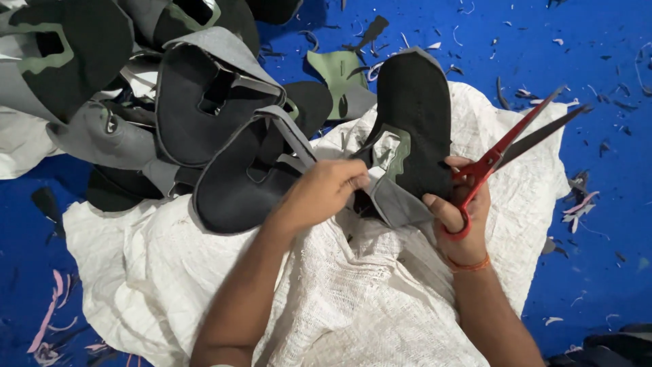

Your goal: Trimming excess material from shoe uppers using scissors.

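My left hand (322,194) pinches the grey and green edge of a black shoe upper piece (411,115) that lies over a white woven sack (380,292) on my lap. My right hand (458,217) holds red-handled scissors (506,146), fingers through the loops, blades slightly apart and pointing up to the right, away from the piece. The same hand's thumb and fingers also touch the lower right edge of the piece.
A pile of black and grey shoe uppers (204,115) sits at the upper left, partly on the sack. A loose green piece (339,71) lies beyond. The blue floor (598,61) is strewn with several small fabric trimmings.
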